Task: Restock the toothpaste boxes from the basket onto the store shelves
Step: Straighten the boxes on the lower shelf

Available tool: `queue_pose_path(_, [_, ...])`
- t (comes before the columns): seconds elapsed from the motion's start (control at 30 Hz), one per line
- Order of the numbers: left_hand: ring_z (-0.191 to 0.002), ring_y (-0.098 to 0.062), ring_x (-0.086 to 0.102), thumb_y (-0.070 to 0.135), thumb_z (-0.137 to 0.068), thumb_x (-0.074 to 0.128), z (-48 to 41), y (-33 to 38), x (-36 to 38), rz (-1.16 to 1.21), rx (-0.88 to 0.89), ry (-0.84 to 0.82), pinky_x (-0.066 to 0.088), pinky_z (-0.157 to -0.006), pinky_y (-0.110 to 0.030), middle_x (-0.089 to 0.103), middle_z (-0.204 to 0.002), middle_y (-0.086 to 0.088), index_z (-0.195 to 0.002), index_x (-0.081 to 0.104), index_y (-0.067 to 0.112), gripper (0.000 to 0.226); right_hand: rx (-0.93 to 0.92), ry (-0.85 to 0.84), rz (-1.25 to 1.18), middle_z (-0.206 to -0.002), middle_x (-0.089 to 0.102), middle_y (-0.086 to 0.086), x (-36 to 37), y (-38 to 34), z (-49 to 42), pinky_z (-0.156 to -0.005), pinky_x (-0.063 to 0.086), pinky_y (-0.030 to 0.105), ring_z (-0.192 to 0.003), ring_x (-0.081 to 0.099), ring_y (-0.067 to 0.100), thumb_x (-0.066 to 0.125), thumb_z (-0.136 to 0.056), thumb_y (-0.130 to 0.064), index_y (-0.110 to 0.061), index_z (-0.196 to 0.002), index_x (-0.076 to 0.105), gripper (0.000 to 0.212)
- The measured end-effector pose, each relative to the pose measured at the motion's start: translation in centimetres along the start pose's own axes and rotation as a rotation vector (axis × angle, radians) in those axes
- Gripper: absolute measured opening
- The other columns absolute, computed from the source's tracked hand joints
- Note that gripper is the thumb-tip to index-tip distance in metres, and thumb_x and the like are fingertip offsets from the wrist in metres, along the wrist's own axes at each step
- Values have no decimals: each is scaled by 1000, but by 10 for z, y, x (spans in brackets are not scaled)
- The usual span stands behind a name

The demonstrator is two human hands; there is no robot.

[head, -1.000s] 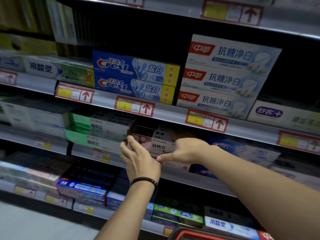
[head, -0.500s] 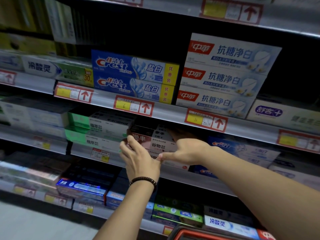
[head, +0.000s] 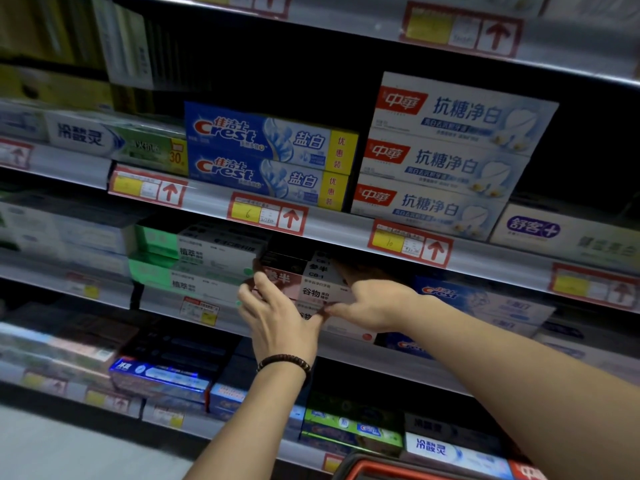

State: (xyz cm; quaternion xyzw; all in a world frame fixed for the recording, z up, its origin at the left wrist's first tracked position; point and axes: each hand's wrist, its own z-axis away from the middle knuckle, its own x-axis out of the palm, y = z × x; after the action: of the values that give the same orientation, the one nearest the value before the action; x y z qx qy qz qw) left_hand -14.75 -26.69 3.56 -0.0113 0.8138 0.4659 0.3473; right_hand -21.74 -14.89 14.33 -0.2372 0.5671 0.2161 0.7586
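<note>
Store shelving (head: pixel 339 227) fills the view, several tiers of toothpaste cartons behind red-and-yellow price tags (head: pixel 266 213). On the upper tier sit 2 blue Crest boxes (head: pixel 263 157), stacked, and just beside them 3 white boxes with red labels (head: pixel 443 157).

On the tier below, both hands meet at 1 pink-and-white toothpaste box (head: pixel 313 289). It lies lengthwise at the shelf front, on what looks like a stack of matching cartons, between green-and-white boxes (head: pixel 194 258) on one side and pale blue ones on the other.

The left hand (head: pixel 277 320), a dark beaded bracelet (head: pixel 284 362) on its wrist, presses straight fingers against the box's left end. The right hand (head: pixel 375 303) holds the box from the other side, thumb along the lower front edge and fingers curled over the top into shadow (their tips are hidden). The 2 thumbs nearly touch.

Compared with 1 second ago, almost nothing has shifted: same hands, same box, same spot. That suggests the box is already seated and is only being squared up, so this placement is close to done. The red rim of the basket (head: pixel 381 466) shows at the bottom edge; its contents are out of sight, so how much stock remains cannot be told.
</note>
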Motion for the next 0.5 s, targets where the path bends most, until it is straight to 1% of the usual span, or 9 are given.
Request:
queue_pose_path(0.03, [-136, -46, 31, 44, -63, 96, 0, -1, 0, 3, 4, 2, 47, -106, -58, 16, -153, -18, -150, 10, 19, 125, 3, -2, -9, -98, 65, 1, 0, 0, 0, -71, 48, 32, -85, 60, 16, 49, -106, -60, -16, -108, 66, 47])
queue_pose_path(0.13, [-134, -46, 33, 49, -61, 96, -1, -4, 1, -6, 13, 16, 48, -105, -59, 19, -151, -18, -149, 12, 18, 126, -3, -9, 6, -91, 61, -2, 0, 2, -2, -68, 44, 32, -82, 58, 14, 46, -110, -51, -19, -100, 61, 37])
queue_pose_path(0.2, [-133, -47, 35, 48, -60, 97, -1, -4, 3, -10, 18, 24, 49, -103, -60, 21, -149, -19, -149, 14, 17, 125, 2, -26, 26, -90, 60, -2, 1, 4, -4, -74, 45, 33, -85, 59, 18, 42, -112, -46, -18, -98, 59, 35])
queue_pose_path(0.27, [-134, -47, 35, 46, -60, 98, -2, -5, 3, -4, 21, 22, 50, -102, -60, 21, -149, -18, -148, 15, 17, 125, 9, -42, 33, -97, 62, 2, 1, 4, -4, -79, 45, 33, -90, 59, 20, 41, -113, -43, -17, -101, 59, 34])
queue_pose_path(0.33, [-134, -47, 34, 45, -61, 97, -1, -5, 3, 6, 24, 14, 48, -104, -59, 20, -150, -17, -149, 14, 18, 124, 16, -39, 17, -101, 63, 2, -1, 1, -2, -80, 46, 33, -92, 60, 21, 43, -112, -46, -17, -103, 60, 34])
queue_pose_path(0.43, [-135, -45, 33, 43, -63, 97, -2, -9, 0, 22, 25, 6, 47, -106, -57, 18, -151, -17, -150, 11, 20, 124, 30, -11, -2, -96, 63, 1, -2, -4, 1, -79, 50, 36, -88, 61, 19, 44, -108, -56, -17, -105, 62, 43])
queue_pose_path(0.5, [-134, -43, 32, 42, -65, 96, -3, -12, -3, 29, 26, -3, 48, -105, -54, 17, -151, -17, -151, 9, 19, 125, 30, 37, 3, -98, 64, 3, 0, -7, 2, -82, 54, 38, -89, 63, 22, 44, -107, -59, -15, -109, 63, 48])
